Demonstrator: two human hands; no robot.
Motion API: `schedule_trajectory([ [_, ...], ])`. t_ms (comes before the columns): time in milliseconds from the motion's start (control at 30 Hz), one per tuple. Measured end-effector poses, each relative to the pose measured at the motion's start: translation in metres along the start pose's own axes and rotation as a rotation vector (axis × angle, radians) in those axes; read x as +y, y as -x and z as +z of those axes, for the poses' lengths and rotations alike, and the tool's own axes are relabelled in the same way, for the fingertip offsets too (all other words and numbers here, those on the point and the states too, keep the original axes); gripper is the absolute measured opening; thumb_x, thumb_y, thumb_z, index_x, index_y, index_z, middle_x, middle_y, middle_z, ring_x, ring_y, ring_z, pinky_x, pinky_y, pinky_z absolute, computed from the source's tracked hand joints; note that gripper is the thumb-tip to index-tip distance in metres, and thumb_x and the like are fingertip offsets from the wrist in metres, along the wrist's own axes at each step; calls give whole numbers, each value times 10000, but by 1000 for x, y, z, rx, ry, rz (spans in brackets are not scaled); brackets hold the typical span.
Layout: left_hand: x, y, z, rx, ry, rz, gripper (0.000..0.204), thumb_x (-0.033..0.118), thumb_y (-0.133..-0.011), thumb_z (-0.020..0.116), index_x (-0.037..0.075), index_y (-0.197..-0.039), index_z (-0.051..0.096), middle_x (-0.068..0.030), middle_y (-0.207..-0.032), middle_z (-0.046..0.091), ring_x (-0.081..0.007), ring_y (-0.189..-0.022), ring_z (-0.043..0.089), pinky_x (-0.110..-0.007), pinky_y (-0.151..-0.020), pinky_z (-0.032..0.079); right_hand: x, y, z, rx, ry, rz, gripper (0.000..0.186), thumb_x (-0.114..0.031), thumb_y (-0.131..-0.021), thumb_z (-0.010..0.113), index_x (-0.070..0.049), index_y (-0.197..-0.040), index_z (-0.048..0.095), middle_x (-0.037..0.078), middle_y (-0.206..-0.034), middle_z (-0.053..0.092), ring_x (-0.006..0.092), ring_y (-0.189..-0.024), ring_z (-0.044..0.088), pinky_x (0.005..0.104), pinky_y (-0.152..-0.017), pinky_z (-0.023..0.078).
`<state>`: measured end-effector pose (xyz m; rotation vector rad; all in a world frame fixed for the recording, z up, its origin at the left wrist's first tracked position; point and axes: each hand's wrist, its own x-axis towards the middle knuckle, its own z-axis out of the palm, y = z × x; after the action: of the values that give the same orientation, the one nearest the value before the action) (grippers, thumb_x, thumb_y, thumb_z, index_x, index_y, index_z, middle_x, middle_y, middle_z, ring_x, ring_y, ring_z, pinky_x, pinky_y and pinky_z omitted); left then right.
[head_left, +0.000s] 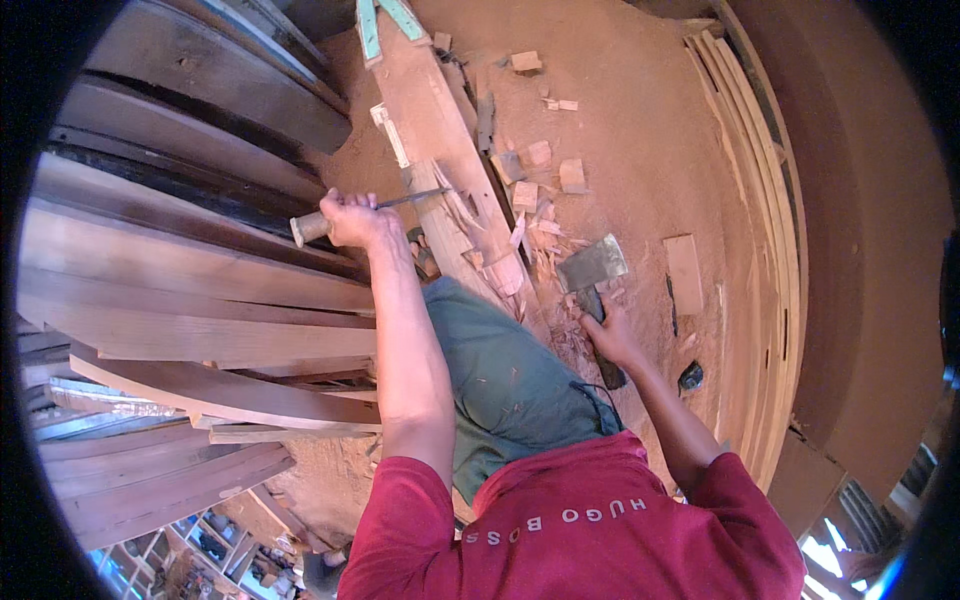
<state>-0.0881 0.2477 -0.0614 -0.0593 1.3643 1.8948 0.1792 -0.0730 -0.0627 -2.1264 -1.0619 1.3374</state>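
My left hand [350, 220] is wrapped round the wooden handle of a chisel [413, 197]. The thin dark blade points right, its tip at or just over a wooden piece [447, 236] with a split, splintered side; contact I cannot tell. That piece lies along a long plank [425, 95], its near end by my legs. Off to the right, my right hand [612, 335] grips the dark handle of a hatchet [592, 265] just below its broad grey head. The head is held low, beside wood chips [545, 235].
Stacked boards [200, 280] crowd the left side. Long thin planks [760, 200] line the right. Several wood offcuts [572, 176] lie on the dusty ground beyond the hatchet. A flat wooden piece [684, 275] and a small black object [691, 376] lie to its right.
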Motion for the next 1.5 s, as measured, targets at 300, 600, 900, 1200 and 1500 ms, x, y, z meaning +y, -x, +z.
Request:
schedule_trajectory([
  [300, 4, 44, 4, -928, -340, 264, 184, -38, -792, 615, 60, -728, 473, 1, -606, 474, -81, -463, 419, -247, -415, 328, -49, 4, 13, 51, -36, -133, 408, -167, -878, 623, 77, -1187, 515, 49, -565, 571, 144, -445, 557, 295, -431, 443],
  [600, -10, 60, 4, -952, -498, 347, 165, 39, -765, 726, 49, -713, 570, 16, -669, 577, -92, -600, 545, -259, -572, 446, -188, -10, -48, 12, -4, -484, 470, -234, -856, 641, 70, -1193, 519, 250, -911, 627, 315, -857, 647, 409, -756, 489],
  [900, -9, 81, 0, -1031, -476, 453, 162, 32, -764, 726, 42, -757, 565, 9, -706, 585, -91, -637, 557, -257, -601, 463, -300, 8, -104, 127, 8, -1024, 363, -243, -845, 658, 50, -1042, 574, 291, -820, 619, 448, -769, 628, 459, -644, 503],
  [1200, -38, 33, -27, -1108, -539, 501, 360, 58, -751, 752, 31, -1074, 596, -48, -1044, 629, -165, -958, 597, -331, -869, 482, -280, -28, -68, 57, 360, -1013, 312, -249, -863, 651, 17, -977, 535, 267, -725, 603, 442, -715, 639, 508, -585, 477],
  [1500, -25, 43, -27, -1154, -825, 638, 275, 60, -747, 748, 33, -976, 598, -49, -929, 624, -183, -881, 601, -338, -845, 483, -299, -6, -64, -59, 387, -871, 334, -243, -872, 605, -17, -1099, 510, 278, -793, 640, 465, -783, 645, 547, -695, 514],
])
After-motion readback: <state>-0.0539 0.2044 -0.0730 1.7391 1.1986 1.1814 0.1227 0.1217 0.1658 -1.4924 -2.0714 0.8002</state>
